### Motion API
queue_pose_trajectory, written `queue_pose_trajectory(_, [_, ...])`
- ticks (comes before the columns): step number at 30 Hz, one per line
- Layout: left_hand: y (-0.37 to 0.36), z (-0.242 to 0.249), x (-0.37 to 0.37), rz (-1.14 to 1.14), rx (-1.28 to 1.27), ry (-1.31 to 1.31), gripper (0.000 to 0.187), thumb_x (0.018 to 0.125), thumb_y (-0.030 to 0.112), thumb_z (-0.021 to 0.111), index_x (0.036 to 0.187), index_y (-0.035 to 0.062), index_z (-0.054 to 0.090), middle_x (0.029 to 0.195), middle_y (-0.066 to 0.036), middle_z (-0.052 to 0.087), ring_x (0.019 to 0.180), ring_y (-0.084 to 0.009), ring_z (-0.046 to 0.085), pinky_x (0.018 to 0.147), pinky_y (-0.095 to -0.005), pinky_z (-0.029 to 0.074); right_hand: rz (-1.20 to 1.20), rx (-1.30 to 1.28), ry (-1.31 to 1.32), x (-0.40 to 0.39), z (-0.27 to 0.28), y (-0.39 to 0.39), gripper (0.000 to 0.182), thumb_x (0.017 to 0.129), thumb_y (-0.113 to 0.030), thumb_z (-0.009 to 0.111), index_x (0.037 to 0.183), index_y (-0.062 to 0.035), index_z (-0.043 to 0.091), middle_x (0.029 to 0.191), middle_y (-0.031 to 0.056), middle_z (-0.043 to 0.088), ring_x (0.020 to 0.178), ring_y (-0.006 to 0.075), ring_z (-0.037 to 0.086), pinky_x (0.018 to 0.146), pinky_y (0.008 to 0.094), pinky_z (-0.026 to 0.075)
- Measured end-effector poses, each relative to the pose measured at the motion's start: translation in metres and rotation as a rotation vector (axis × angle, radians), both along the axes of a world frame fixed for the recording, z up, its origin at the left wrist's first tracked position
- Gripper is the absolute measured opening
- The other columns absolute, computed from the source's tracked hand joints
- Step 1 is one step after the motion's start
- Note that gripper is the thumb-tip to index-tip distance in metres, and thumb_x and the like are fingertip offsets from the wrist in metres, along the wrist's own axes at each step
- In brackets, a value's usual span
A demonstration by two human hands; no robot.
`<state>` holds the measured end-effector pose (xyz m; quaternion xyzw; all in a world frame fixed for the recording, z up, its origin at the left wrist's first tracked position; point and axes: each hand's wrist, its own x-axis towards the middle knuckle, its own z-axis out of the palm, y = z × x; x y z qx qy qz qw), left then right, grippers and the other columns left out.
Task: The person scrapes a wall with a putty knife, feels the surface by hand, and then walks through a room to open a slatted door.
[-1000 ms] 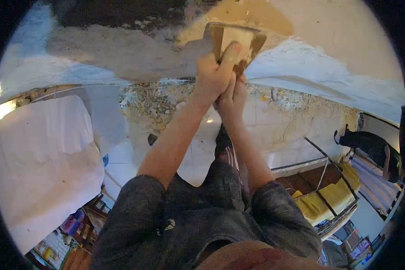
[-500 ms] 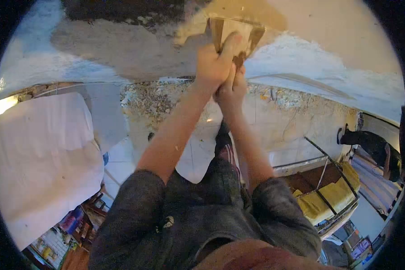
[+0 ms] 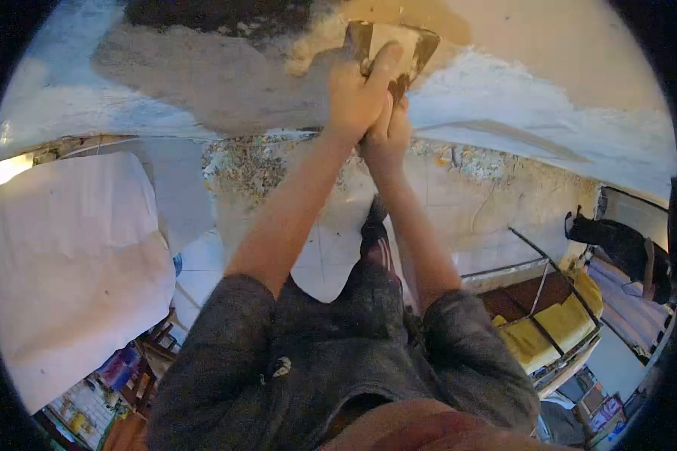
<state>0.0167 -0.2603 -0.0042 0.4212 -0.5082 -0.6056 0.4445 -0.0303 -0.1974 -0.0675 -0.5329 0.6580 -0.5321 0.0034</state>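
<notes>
A wide putty knife [image 3: 423, 54] rests against the wall [image 3: 496, 90], its blade smeared with pale and brown filler. My left hand [image 3: 356, 98] is closed around it, thumb pressed along the face of the blade. Just below, my right hand [image 3: 390, 137] closes on the handle, which the fingers mostly hide. Around the blade the wall carries a smooth tan patch of filler [image 3: 447, 22]. To the left spread a grey damp-looking coat [image 3: 195, 79] and a dark rough area [image 3: 218, 13].
Crumbled debris [image 3: 259, 169] lies along the wall's foot on the tiled floor [image 3: 323, 244]. A pale sheet [image 3: 75, 263] covers something large at left. At right stand a metal frame with yellow cloth [image 3: 553, 334] and a dark draped item [image 3: 620, 240].
The putty knife and both hands have shifted slightly up the wall. Both hands keep the same grip.
</notes>
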Motion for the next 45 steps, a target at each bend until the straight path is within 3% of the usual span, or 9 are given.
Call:
queue_pose_trajectory(1, [0.0, -0.01, -0.003, 0.047, 0.001, -0.045, 0.039, 0.084, 0.034, 0.067, 0.073, -0.0034, 0.067, 0.063, -0.012, 0.065, 0.055, -0.0127, 0.061, 0.048, -0.0311, 0.046, -0.035, -0.079, 0.243, -0.002, -0.005, -0.003, 0.032, 0.099, -0.025, 0.04, 0.11, 0.0024, 0.052, 0.061, 0.0074, 0.056, 0.054, 0.0172, 0.055, 0.048, 0.0331, 0.041])
queue_pose_trajectory(4, [-0.001, -0.002, 0.002, 0.099, -0.042, -0.212, 0.039, 0.083, 0.036, 0.067, 0.077, -0.0028, 0.067, 0.065, -0.011, 0.066, 0.058, -0.0122, 0.061, 0.051, -0.031, 0.046, 0.039, 0.111, -0.633, 0.009, 0.007, 0.004, 0.031, 0.099, -0.025, 0.04, 0.103, 0.0016, 0.056, 0.063, 0.0095, 0.058, 0.056, 0.0196, 0.056, 0.049, 0.0342, 0.042])
queue_pose_trajectory(6, [0.0, 0.0, 0.003, 0.093, -0.08, -0.329, 0.04, 0.083, 0.037, 0.067, 0.079, -0.0025, 0.068, 0.065, -0.011, 0.066, 0.058, -0.0122, 0.061, 0.052, -0.0307, 0.047, 0.054, 0.21, -0.512, 0.005, 0.019, -0.002, 0.03, 0.098, -0.023, 0.041, 0.098, 0.004, 0.055, 0.082, 0.0224, 0.06, 0.069, 0.034, 0.058, 0.062, 0.0386, 0.044])
queue_pose_trajectory(11, [0.008, -0.031, 0.0, 0.17, -0.268, -0.049, 0.038, 0.084, 0.037, 0.066, 0.081, -0.0008, 0.069, 0.064, -0.014, 0.065, 0.06, -0.0127, 0.062, 0.053, -0.0303, 0.047, 0.099, 0.166, -0.632, 0.013, -0.004, 0.011, 0.035, 0.1, -0.024, 0.037, 0.085, -0.0004, 0.058, 0.056, 0.0074, 0.054, 0.051, 0.0167, 0.052, 0.052, 0.0325, 0.041])
queue_pose_trajectory(14, [-0.004, 0.013, 0.008, -0.002, 0.144, 0.005, 0.034, 0.085, 0.035, 0.065, 0.085, 0.0016, 0.07, 0.064, -0.014, 0.065, 0.059, -0.0112, 0.06, 0.053, -0.0296, 0.046, 0.055, 0.18, -0.536, 0.012, 0.007, 0.003, 0.035, 0.1, -0.024, 0.036, 0.087, 0.001, 0.058, 0.061, 0.0091, 0.057, 0.06, 0.0194, 0.055, 0.06, 0.0332, 0.043])
queue_pose_trajectory(17, [-0.006, -0.021, 0.001, 0.06, -0.134, -0.042, 0.032, 0.086, 0.033, 0.065, 0.079, 0.0022, 0.069, 0.058, -0.009, 0.062, 0.05, -0.0097, 0.055, 0.046, -0.0276, 0.043, 0.117, 0.049, -0.4, 0.006, -0.004, 0.002, 0.031, 0.097, -0.02, 0.04, 0.103, 0.006, 0.056, 0.097, 0.0217, 0.059, 0.086, 0.0312, 0.06, 0.074, 0.0371, 0.045])
queue_pose_trajectory(24, [-0.004, -0.013, -0.001, 0.02, 0.025, 0.033, 0.038, 0.084, 0.035, 0.066, 0.083, -0.003, 0.067, 0.062, -0.008, 0.063, 0.053, -0.0094, 0.056, 0.05, -0.0273, 0.045, 0.025, -0.07, -0.05, 0.001, -0.001, -0.011, 0.034, 0.1, -0.023, 0.036, 0.098, 0.0044, 0.056, 0.074, 0.014, 0.06, 0.079, 0.0248, 0.059, 0.062, 0.0385, 0.046])
queue_pose_trajectory(31, [-0.001, 0.007, 0.01, 0.129, -0.091, -0.165, 0.043, 0.084, 0.036, 0.066, 0.071, -0.0047, 0.065, 0.053, -0.012, 0.06, 0.046, -0.0149, 0.057, 0.044, -0.0299, 0.044, 0.134, 0.067, -0.383, 0.015, 0.009, 0.002, 0.033, 0.101, -0.027, 0.036, 0.093, -0.0001, 0.053, 0.055, 0.0027, 0.051, 0.041, 0.0097, 0.047, 0.041, 0.0252, 0.038])
queue_pose_trajectory(45, [-0.006, 0.047, 0.025, 0.014, 0.008, -0.278, 0.037, 0.082, 0.038, 0.068, 0.081, 0.0007, 0.069, 0.061, -0.01, 0.065, 0.053, -0.012, 0.06, 0.05, -0.0293, 0.047, 0.013, 0.173, -0.91, 0.029, 0.034, -0.007, 0.041, 0.1, -0.031, 0.036, 0.092, 0.0023, 0.059, 0.066, 0.0058, 0.06, 0.052, 0.0099, 0.055, 0.047, 0.0238, 0.043])
